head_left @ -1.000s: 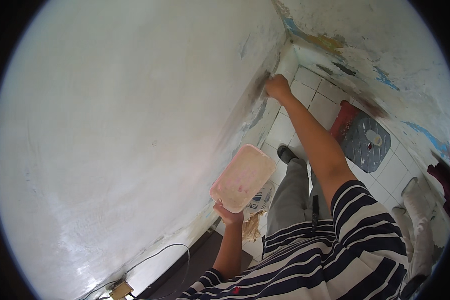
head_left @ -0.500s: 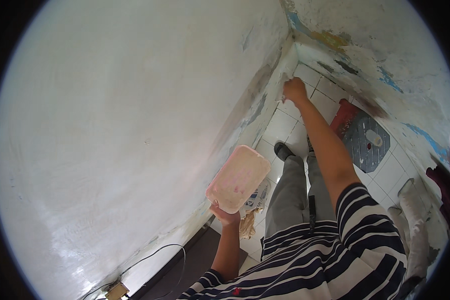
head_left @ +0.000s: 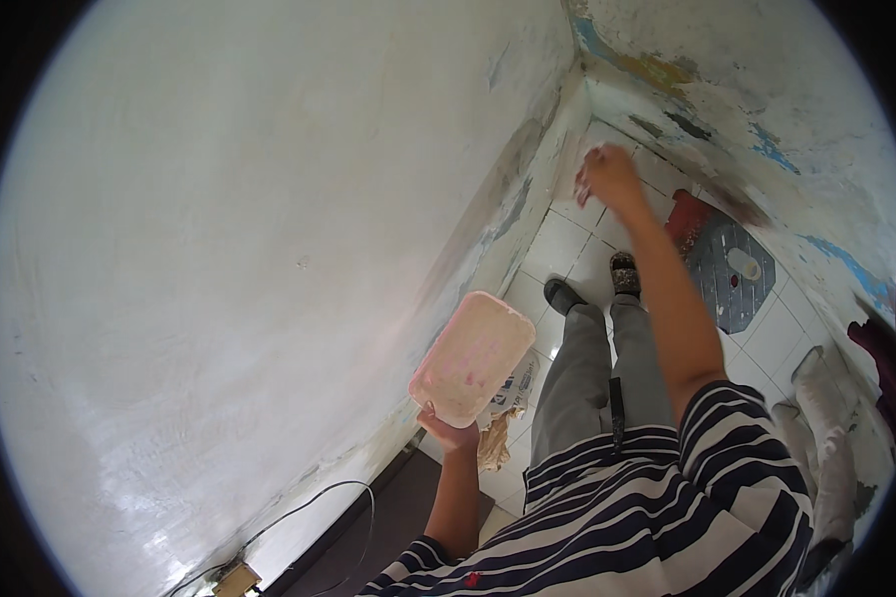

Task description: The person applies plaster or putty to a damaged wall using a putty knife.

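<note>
My left hand [head_left: 450, 430] is closed on the near end of a shallow pink plastic tray [head_left: 473, 360], its thumb over the rim. Pale residue with pink patches coats the tray's inside. Ahead, toward the corner, my right hand [head_left: 610, 177] is closed and somewhat blurred. A thin, pale, flat tool [head_left: 581, 189] shows at its fingers; its exact kind is unclear. This hand is apart from the left wall [head_left: 269, 199], whose lower band has grey, patchy stains.
On the tiled floor [head_left: 558, 247] stands a red and grey step stool [head_left: 732, 279] with a pale oval item on top. The right wall [head_left: 757, 90] has peeling paint. A clear bag and brown paper [head_left: 494, 443] lie below the tray. A cable runs to a small box [head_left: 237, 579].
My right hand has moved away from the left wall, slightly to the right and up in the picture. My left hand and the tray have barely shifted.
</note>
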Tool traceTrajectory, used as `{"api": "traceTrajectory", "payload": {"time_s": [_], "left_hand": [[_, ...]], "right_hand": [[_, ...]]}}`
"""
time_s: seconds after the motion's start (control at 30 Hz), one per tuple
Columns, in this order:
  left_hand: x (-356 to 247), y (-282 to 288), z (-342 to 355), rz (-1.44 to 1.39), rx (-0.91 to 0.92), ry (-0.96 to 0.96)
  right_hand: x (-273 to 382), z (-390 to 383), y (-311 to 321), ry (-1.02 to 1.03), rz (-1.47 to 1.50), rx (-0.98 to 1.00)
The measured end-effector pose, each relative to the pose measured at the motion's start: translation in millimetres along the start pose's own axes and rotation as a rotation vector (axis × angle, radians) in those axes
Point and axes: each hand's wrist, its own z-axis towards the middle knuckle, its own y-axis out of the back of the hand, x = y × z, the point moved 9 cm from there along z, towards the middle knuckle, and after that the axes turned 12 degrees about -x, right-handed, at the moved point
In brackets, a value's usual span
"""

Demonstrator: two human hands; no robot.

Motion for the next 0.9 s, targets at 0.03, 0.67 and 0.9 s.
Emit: {"api": "traceTrajectory", "payload": {"time_s": [0.03,0.67,0.9], "left_hand": [[1.7,2.1,1.3,0.006,-0.011,0.003],[-22.8,34.3,36.5,0.172,0.049,0.124],[-30.8,32.2,46.1,0.070,0.161,0.052]], "right_hand": [[-33.4,3.6,-16.7,-0.090,-0.075,-0.017],[16.7,-50.6,-27.8,0.016,0.026,-0.196],[55.8,-50.0,-94.1,0.072,-0.004,-0.124]]}}
